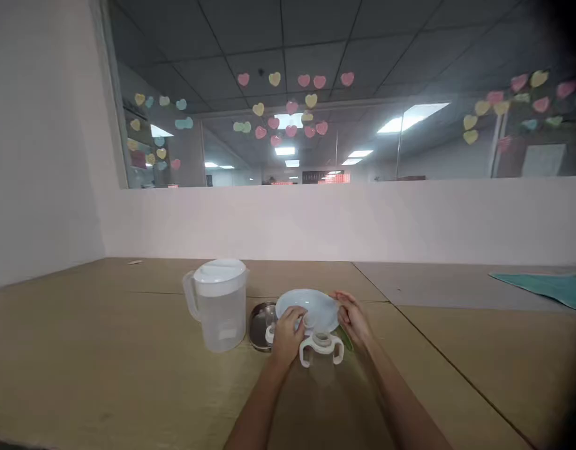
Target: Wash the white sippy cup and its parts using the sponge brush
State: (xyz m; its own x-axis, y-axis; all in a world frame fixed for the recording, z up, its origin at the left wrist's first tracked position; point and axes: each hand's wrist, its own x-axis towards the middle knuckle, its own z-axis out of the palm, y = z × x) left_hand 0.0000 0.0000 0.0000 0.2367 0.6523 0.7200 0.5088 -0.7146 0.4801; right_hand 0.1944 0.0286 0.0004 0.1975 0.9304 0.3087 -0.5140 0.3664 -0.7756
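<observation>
Over the near edge of a pale blue-white bowl (292, 299), my left hand (286, 334) pinches a small translucent round piece (308, 320), perhaps a cap or ring. My right hand (354, 319) is at the bowl's right rim with its fingers curled together; what they hold, if anything, is too small to tell. Between my wrists stands a clear bottle with a white two-handled collar (322, 340), its top uncovered. A round metal dish (258, 328) lies left of my left hand, with a small white and clear part (269, 332) at its right side, partly hidden by the hand.
A translucent lidded pitcher (223, 306) with a handle stands on the left of the brown table (128, 362). Something green (346, 339) lies under my right hand. A teal cloth (545, 287) is at the far right. Behind the table rise a wall (316, 222) and a window.
</observation>
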